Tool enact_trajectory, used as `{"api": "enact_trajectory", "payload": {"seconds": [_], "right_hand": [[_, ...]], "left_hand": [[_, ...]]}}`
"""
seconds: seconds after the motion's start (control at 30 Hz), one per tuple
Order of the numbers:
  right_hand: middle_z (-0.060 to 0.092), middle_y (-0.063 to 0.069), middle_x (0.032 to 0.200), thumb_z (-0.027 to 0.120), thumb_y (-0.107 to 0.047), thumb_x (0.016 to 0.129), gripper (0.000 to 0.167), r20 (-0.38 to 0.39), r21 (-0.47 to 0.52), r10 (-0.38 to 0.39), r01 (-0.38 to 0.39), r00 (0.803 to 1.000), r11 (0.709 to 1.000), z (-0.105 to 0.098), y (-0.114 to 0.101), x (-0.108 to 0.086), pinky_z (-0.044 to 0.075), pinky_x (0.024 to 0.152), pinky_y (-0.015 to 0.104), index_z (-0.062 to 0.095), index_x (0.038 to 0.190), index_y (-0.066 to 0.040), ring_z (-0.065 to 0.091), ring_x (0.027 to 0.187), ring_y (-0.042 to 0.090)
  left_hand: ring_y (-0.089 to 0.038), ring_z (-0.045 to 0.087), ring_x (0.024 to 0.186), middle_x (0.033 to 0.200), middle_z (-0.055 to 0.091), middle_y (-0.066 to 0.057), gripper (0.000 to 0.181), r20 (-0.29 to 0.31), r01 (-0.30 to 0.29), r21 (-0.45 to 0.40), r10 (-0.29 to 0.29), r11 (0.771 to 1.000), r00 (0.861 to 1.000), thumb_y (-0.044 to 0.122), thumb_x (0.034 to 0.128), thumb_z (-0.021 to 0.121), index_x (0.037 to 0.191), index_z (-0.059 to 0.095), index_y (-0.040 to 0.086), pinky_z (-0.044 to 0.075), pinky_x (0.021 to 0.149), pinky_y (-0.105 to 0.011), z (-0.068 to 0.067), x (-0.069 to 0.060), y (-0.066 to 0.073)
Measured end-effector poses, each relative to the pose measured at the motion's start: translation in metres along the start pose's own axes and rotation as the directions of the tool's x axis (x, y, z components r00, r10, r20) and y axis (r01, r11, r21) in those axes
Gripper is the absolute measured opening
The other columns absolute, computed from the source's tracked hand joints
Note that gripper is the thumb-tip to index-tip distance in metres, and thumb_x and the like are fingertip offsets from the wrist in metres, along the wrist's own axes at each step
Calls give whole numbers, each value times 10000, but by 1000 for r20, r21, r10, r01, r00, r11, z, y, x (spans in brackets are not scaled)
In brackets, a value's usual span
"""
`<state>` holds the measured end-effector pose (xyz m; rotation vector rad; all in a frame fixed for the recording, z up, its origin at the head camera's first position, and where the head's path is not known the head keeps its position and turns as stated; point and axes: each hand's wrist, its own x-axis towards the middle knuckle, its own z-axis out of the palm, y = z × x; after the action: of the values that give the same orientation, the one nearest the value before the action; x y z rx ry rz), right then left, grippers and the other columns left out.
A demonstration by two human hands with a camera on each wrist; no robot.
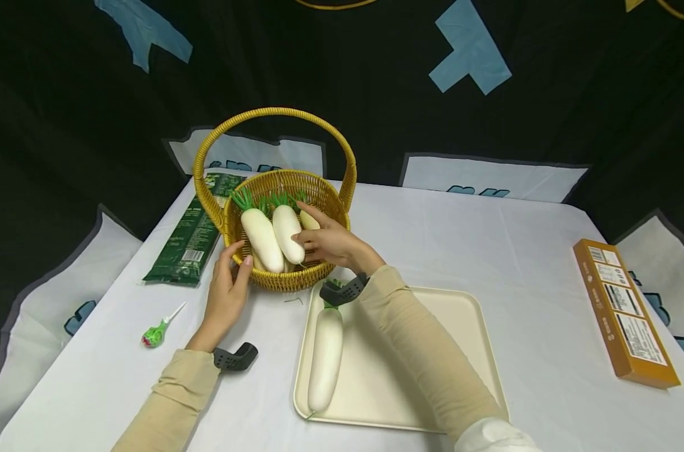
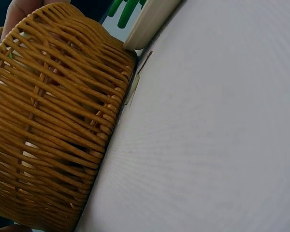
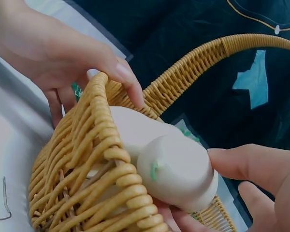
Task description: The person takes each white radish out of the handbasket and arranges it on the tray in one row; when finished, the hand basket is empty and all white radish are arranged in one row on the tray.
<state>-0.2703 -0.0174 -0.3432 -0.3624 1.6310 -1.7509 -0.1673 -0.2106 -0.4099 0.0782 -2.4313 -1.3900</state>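
Note:
A yellow wicker basket (image 1: pixel 285 284) with a tall arched handle holds several white radishes with green tops. My left hand (image 1: pixel 225 300) grips the basket's near-left rim, its fingers hooked over the edge in the right wrist view. Inside the basket, my right hand (image 1: pixel 335 243) holds one white radish (image 3: pixel 176 169) between thumb and fingers. Another white radish (image 1: pixel 261 240) lies just left of it. On the beige tray (image 1: pixel 409 358), below my right forearm, rests a long white radish (image 1: pixel 326 361). The left wrist view shows mostly the basket's woven side (image 2: pixel 53 121).
A green packet (image 1: pixel 186 242) lies left of the basket, partly behind it. Nearer on the left is a lollipop (image 1: pixel 155 334). An orange-brown box (image 1: pixel 624 314) sits at the table's right side. A small bent wire-like piece (image 1: pixel 293 300) lies by the basket.

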Motion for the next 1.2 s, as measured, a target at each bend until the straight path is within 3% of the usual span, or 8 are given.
{"api": "enact_trajectory", "payload": {"seconds": [0.17, 0.23, 0.4, 0.53, 0.83, 1.07, 1.2], "right_hand": [[125, 44, 1468, 452, -7, 925, 661, 85, 19, -1, 0, 996, 1000, -4, 1, -1, 485, 719, 315, 235, 1404, -407, 528, 753, 154], [171, 105, 1454, 449, -6, 928, 654, 123, 25, -7, 4, 992, 1000, -6, 2, -1, 501, 731, 321, 232, 1411, -389, 570, 810, 169], [224, 110, 1453, 416, 1, 937, 610, 168, 39, -20, 13, 986, 999, -10, 2, -2, 521, 740, 318, 242, 1431, -312, 578, 922, 200], [281, 94, 1379, 395, 7, 942, 582, 169, 102, -23, 6, 985, 995, -13, 3, -4, 517, 724, 295, 252, 1437, -264, 550, 876, 178], [424, 75, 1122, 414, 28, 929, 585, 173, 218, -81, 42, 982, 975, -13, 4, -12, 508, 699, 282, 288, 1420, -263, 556, 785, 159], [352, 73, 1315, 385, 29, 929, 582, 178, 271, -154, 102, 972, 957, -9, 10, -27, 523, 739, 287, 261, 1430, -241, 577, 904, 158], [340, 69, 1293, 365, 24, 922, 582, 147, 308, -204, 151, 968, 939, -9, 16, -41, 493, 786, 304, 250, 1428, -239, 538, 910, 138]], "left_hand": [[-360, 317, 1289, 1400, 294, -211, 491, 4, 7, 3, -7, 1000, 1000, 385, 964, 373, 1391, 299, 153, 323, 1030, -520, 0, -1, -1], [-359, 318, 1288, 1403, 290, -211, 493, 7, 7, 4, -7, 1000, 1000, 389, 964, 370, 1393, 296, 158, 324, 1028, -521, 0, -1, -1], [-348, 298, 1304, 1406, 282, -209, 495, 13, 5, -4, -4, 1000, 1000, 391, 964, 371, 1392, 295, 154, 310, 1041, -521, 0, 0, -1], [-356, 305, 1300, 1402, 281, -215, 496, 17, 3, -4, -3, 1000, 1000, 385, 965, 370, 1391, 294, 144, 317, 1037, -522, 0, 0, 0], [-384, 311, 1297, 1414, 260, -222, 503, 25, 16, 6, -17, 1000, 1000, 402, 965, 356, 1401, 275, 166, 321, 1037, -523, -4, 0, 1], [-381, 336, 1276, 1407, 272, -225, 502, 12, 18, 4, -18, 1000, 1000, 399, 965, 358, 1398, 284, 155, 341, 1018, -518, -3, 1, -1], [-380, 342, 1270, 1406, 272, -231, 501, 16, 18, 3, -18, 1000, 1000, 395, 965, 360, 1398, 283, 154, 345, 1013, -518, -1, 1, 0]]}}
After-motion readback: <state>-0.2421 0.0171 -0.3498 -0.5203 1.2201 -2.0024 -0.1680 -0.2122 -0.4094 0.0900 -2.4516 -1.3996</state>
